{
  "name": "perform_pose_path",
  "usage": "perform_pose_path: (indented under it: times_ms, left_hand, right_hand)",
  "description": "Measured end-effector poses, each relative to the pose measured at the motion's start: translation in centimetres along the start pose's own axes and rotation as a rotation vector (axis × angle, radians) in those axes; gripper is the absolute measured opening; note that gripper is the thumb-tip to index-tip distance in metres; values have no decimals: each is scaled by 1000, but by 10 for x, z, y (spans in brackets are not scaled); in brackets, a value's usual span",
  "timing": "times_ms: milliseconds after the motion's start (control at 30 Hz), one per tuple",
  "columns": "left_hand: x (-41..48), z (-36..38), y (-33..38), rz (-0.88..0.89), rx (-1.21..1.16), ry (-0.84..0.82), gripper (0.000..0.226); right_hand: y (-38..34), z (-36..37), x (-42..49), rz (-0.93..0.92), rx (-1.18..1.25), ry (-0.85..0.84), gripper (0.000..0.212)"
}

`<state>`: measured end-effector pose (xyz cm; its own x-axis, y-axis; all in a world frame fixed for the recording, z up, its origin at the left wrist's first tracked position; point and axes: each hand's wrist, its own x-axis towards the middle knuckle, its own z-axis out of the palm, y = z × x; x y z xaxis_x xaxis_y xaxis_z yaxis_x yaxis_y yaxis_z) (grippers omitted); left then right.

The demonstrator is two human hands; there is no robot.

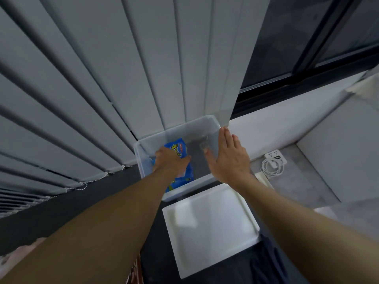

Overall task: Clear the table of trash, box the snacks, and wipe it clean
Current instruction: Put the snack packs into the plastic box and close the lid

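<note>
one snack bag (178, 149), left hand (171, 161) curled around

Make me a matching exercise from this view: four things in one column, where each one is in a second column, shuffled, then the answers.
Column one:
1. blue snack bag
2. white lid
3. power strip
4. right hand

Column two:
A. off to the right, beside a coiled cable
B. inside the clear box, gripped by the left hand
C. flat along the box's right wall, fingers straight
D. lying just in front of the box

Pairs: 1-B, 2-D, 3-A, 4-C.
</note>
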<state>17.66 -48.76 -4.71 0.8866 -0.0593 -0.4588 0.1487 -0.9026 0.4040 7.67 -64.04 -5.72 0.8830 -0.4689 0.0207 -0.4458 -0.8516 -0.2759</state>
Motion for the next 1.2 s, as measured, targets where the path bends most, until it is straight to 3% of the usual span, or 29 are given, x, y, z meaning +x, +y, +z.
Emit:
perform_pose_path:
  times_ms: [100, 267, 367, 533, 800, 1000, 1200]
  left_hand:
    - [2, 11, -5, 63, 136, -52, 95]
    - [11, 16, -22, 577, 698, -112, 99]
    - [19, 23, -29, 563, 842, -228, 96]
    - [22, 26, -33, 490, 832, -203, 91]
    - [10, 3, -37, 537, 811, -172, 91]
    - [-3, -37, -42, 703, 745, 28, 76]
    - [-31, -70, -70, 587, 620, 115, 70]
  right_hand:
    - [1, 0, 0, -11, -5, 17, 85]
    - [-2, -1, 0, -18, -7, 27, 85]
    - [-2, -2, -1, -22, -9, 21, 85]
    - [-1, -1, -1, -18, -1, 18, 84]
    - [-2, -5, -2, -14, -15, -8, 84]
    - [-2, -18, -1, -88, -11, -74, 85]
    - [-37, -28, -13, -202, 9, -72, 78]
